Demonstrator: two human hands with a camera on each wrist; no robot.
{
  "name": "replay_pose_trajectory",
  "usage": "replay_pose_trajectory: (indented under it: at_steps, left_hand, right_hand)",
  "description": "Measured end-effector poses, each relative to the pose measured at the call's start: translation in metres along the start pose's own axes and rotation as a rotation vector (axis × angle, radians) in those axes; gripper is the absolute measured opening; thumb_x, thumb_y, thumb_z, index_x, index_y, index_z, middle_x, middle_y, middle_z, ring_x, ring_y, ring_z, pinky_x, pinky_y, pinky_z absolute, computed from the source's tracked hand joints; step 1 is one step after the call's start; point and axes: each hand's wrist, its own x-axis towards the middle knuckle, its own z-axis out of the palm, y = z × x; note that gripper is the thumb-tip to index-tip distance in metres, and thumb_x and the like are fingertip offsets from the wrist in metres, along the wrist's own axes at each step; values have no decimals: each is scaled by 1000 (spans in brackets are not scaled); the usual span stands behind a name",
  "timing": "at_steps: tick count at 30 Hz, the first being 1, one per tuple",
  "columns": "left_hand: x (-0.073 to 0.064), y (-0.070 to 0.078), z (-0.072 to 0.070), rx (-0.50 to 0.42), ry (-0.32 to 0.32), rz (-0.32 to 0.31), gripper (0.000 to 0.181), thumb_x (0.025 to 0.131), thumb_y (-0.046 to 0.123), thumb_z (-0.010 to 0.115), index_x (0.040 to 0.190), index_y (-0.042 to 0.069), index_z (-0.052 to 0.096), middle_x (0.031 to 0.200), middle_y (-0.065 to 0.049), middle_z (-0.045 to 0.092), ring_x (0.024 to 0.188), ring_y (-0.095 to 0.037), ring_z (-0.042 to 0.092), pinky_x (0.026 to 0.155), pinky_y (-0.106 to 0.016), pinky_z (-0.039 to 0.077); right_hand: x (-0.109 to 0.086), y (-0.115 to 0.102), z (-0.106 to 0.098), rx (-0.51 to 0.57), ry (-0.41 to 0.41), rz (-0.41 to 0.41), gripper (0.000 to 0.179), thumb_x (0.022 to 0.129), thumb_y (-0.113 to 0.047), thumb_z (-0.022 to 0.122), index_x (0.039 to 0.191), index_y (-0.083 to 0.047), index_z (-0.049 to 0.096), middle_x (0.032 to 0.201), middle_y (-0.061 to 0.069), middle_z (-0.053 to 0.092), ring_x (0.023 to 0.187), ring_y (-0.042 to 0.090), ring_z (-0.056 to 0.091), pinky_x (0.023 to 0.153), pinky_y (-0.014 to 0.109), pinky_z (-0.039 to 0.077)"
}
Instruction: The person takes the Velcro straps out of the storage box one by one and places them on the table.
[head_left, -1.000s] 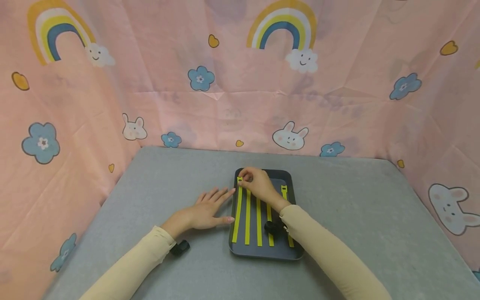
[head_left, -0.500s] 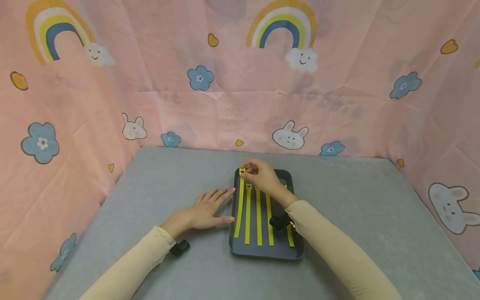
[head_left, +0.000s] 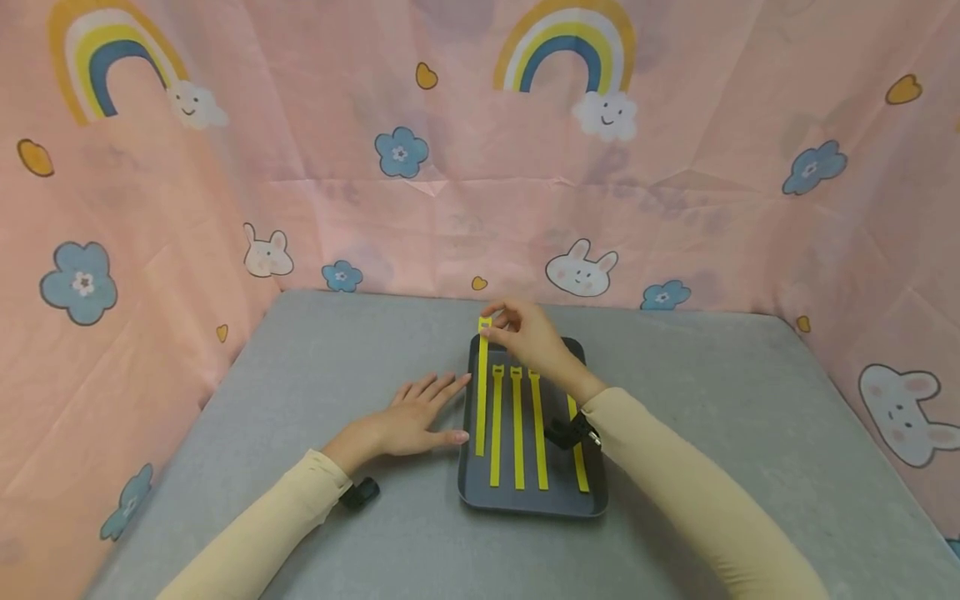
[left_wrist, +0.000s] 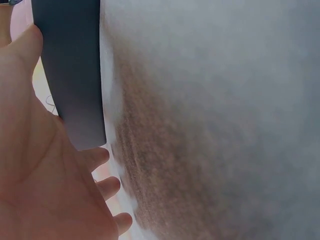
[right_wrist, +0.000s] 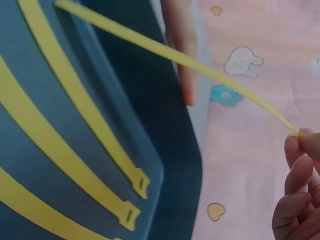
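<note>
My right hand (head_left: 534,343) pinches the slotted head of a yellow cable strap (head_left: 482,400) between thumb and forefinger. The head is raised past the far left corner of a dark grey tray (head_left: 528,502). In the right wrist view this strap (right_wrist: 175,56) slants up from the tray to the fingertips, its tail low over the tray floor. Several more yellow straps (head_left: 497,433) lie lengthwise in the tray, heads at the far end; my right wrist partly covers the rightmost. My left hand (head_left: 405,427) has its fingers spread, thumb and forefinger against the tray's left side (left_wrist: 75,75).
The tray stands on a grey cloth-covered table (head_left: 360,333). A pink printed curtain (head_left: 465,225) closes off the back and both sides. Black cameras are strapped at the left wrist (head_left: 362,493) and right wrist (head_left: 573,432).
My right hand has lifted the leftmost strap by its head and carried it away from me, over the tray's far edge; its tail has slid the same way. My left hand has stayed put.
</note>
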Motion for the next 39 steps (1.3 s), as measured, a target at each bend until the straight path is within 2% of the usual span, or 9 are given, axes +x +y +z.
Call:
replay_pose_trajectory:
  at_steps: [8,16,20,30,39]
  left_hand:
    - [1,-2,2,-11,4,2,90,91,76,40,160,35,-1,169,-8,9,156,-38,5,120,-66,5]
    - [2,-3,-1,6,-4,-5,90,92,74,42,160,35,-2,169,-6,9,156,-36,7,121,-64,8]
    - [1,-2,-1,3,-3,-2,89,92,73,44,160,36,-1,169,-6,10,156,-36,8,121,-65,7]
    - [0,1,-2,-5,-1,2,88,93,71,44,160,36,0,169,-6,11,156,-37,7,121,-65,8]
    - [-1,0,-1,-12,-1,-5,88,92,72,45,159,36,-1,169,-6,11,156,-37,5,121,-64,6]
  right_hand:
    - [3,-13,-11,44,-10,-57,26,95,-22,68,120,-14,63,91,15,69,59,23,52,57,33,48]
    - [1,-30,-28,59,15,-85,28,94,-21,69,120,-14,63,89,8,66,61,31,52,57,33,48]
    - [-1,-39,-37,84,22,-94,28,94,-19,69,120,-12,64,88,7,65,58,26,49,55,31,46]
    - [-15,-47,-73,66,93,-76,28,93,-20,71,119,-10,65,82,-8,63,57,22,52,55,30,45]
    - [-35,-45,-108,46,148,-49,28,92,-21,72,118,-11,65,80,-12,66,55,19,50,54,30,43]
